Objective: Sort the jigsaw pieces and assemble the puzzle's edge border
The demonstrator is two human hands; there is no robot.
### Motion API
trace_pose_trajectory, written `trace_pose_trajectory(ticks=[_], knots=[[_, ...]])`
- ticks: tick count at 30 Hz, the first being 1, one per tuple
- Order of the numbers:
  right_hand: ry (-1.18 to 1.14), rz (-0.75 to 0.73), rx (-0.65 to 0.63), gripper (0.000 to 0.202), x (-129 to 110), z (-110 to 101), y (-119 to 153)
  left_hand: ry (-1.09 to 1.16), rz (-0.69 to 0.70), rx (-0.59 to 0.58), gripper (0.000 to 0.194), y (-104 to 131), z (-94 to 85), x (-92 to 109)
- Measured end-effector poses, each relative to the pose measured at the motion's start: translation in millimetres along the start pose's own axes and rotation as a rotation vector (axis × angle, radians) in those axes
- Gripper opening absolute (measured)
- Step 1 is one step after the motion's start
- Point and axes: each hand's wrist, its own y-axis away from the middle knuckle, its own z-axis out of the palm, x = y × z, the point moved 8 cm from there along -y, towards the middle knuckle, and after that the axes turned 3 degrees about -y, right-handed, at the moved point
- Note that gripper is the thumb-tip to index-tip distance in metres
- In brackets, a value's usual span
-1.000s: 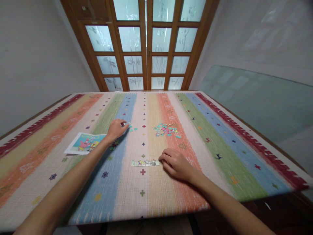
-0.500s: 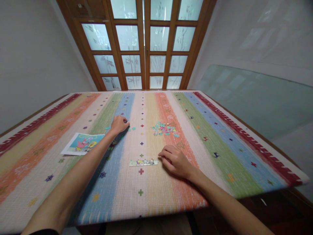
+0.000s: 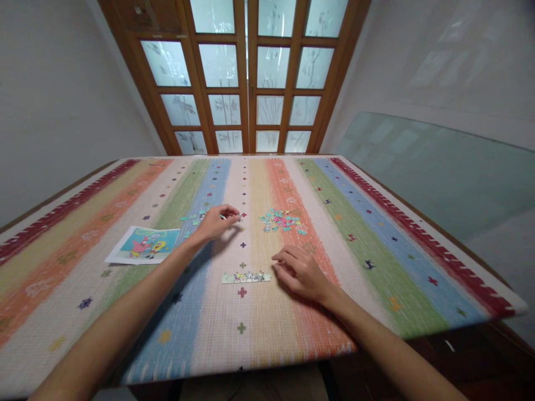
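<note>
My left hand (image 3: 218, 223) is over the pale stripe of the tablecloth, thumb and forefinger pinched on a small jigsaw piece (image 3: 240, 216) that the fingertips mostly hide. Beside and behind that hand, several loose teal pieces (image 3: 193, 217) lie on the blue and green stripes. My right hand (image 3: 298, 273) rests on the cloth, fingers loosely bent and apart, holding nothing. Just left of its fingertips lies a joined strip of jigsaw pieces (image 3: 246, 277). A heap of mixed pieces (image 3: 282, 221) sits beyond my right hand.
A printed cartoon picture (image 3: 146, 245) lies on the left, partly beside my left forearm. The striped tablecloth (image 3: 242, 345) covers the wide table, whose front edge is close to me. Wooden doors with glass panes (image 3: 251, 92) stand behind the far edge.
My left hand has moved right, away from the loose teal pieces, uncovering more of them, with its fingertips pinched. My right hand has stayed nearly still beside the strip.
</note>
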Motion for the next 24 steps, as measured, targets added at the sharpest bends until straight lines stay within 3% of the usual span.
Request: trace_pose_trajectory(ticks=[5, 9, 14, 24], knots=[[-0.080, 0.034, 0.008, 0.023, 1, -2, -1, 0.293, 0.102, -0.230, 0.021, 51, 42.7, 46], [-0.105, 0.015, -0.003, 0.028, -1, -2, 0, 0.406, 0.047, -0.322, 0.022, 79, 61.2, 58], [-0.082, -0.026, -0.012, 0.024, -5, -1, 1, 0.465, 0.010, -0.358, 0.017, 93, 67.5, 61], [-0.057, -0.084, 0.033, 0.013, -11, -5, -1, 0.485, -0.018, -0.374, 0.014, 99, 74.6, 60]])
